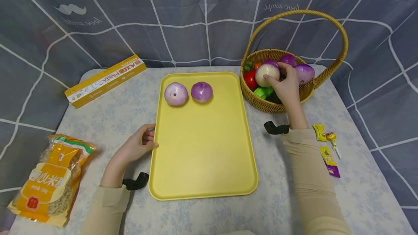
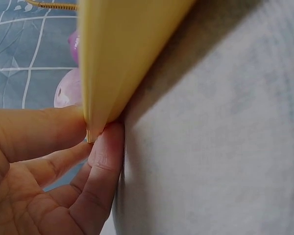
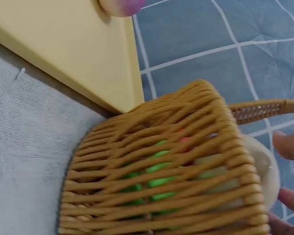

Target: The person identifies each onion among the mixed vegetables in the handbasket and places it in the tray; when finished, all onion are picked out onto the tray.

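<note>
My left hand (image 1: 138, 144) pinches the left rim of a yellow tray (image 1: 202, 155); in the left wrist view the thumb lies over the rim and the fingers (image 2: 105, 152) under it. On the tray's far left part sit a pale purple onion (image 1: 176, 94) and a darker purple onion (image 1: 201, 92), side by side. At the wicker basket (image 1: 264, 104), my right hand (image 1: 288, 84) holds a white-and-purple onion (image 1: 267, 75) between thumb and fingers, just at the basket's top. The basket's wall partly hides this onion (image 3: 262, 169) in the right wrist view.
Inside the basket are a red tomato (image 1: 250, 80), a green vegetable (image 1: 263, 92) and more purple onions (image 1: 304, 73); its handle arches above. A pasta box (image 1: 106, 81) lies back left, an orange food bag (image 1: 50, 180) front left. Wrapped sweets (image 1: 329, 156) and a lollipop (image 1: 331, 136) lie right.
</note>
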The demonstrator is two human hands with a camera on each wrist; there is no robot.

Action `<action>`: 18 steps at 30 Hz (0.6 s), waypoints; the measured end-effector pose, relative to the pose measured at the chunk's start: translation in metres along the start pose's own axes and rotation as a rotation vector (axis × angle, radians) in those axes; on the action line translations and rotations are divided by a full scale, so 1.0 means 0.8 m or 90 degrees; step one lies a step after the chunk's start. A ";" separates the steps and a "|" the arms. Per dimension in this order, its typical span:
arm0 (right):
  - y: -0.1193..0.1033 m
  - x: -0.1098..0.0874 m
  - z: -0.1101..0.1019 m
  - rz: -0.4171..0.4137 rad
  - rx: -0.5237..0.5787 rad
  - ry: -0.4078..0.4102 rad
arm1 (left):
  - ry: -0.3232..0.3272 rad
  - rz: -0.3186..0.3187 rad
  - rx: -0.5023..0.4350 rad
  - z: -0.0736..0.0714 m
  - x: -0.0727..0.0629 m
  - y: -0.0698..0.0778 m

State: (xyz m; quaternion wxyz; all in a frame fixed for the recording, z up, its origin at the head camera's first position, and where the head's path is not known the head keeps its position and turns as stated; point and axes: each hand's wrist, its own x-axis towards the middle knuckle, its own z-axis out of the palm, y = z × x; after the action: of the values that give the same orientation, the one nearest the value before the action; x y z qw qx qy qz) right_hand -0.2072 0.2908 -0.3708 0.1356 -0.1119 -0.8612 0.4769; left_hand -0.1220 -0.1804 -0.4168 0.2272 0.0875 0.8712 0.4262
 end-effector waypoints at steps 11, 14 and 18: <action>0.002 0.007 0.012 0.036 -0.042 -0.040 | 0.006 0.000 -0.010 0.000 0.001 -0.003; 0.003 0.007 0.013 0.034 -0.041 -0.036 | 0.006 0.001 -0.009 0.000 0.001 -0.002; 0.003 0.005 0.016 0.028 -0.028 -0.018 | 0.009 0.006 0.000 0.001 0.000 0.000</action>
State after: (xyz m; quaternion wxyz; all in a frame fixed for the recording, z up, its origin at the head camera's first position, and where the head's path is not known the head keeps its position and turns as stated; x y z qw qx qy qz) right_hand -0.2155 0.2834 -0.3789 0.1106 -0.1270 -0.8705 0.4625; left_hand -0.1219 -0.1797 -0.4172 0.2189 0.0884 0.8725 0.4279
